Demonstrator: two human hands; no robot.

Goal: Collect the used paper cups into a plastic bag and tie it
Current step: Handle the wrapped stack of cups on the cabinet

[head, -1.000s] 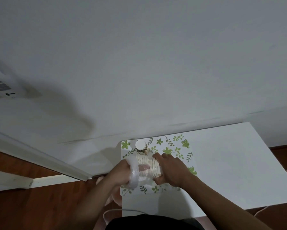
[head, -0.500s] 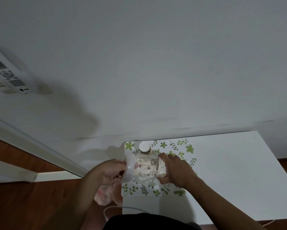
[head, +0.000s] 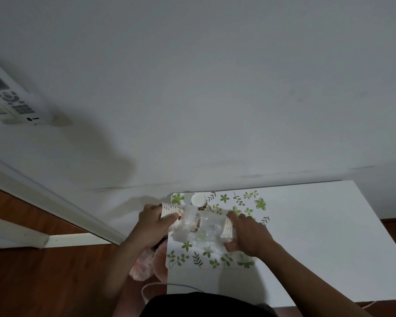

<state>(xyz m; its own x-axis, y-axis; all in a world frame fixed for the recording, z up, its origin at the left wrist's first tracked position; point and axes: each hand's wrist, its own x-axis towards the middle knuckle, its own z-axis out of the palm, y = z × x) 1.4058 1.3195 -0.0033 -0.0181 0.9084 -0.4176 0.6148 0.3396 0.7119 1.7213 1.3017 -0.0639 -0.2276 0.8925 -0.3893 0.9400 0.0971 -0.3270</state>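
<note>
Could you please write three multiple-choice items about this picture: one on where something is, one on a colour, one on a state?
1. Where does the bottle with the white cap stand?
A. on the floor
B. on the leaf-patterned mat, behind the plastic bag
C. at the right edge of the table

2. What colour are the leaves on the mat?
A. green
B. red
C. blue

3. What is the state of the plastic bag?
A. tied and lying on the floor
B. folded flat, untouched
C. untied, held between both hands

Answers:
1 B, the cap shows just beyond the bag on the mat.
2 A, the printed leaves are green.
3 C, the left hand grips a stack of paper cups at the bag's mouth, the right hand holds its other end, and no knot shows.
</note>
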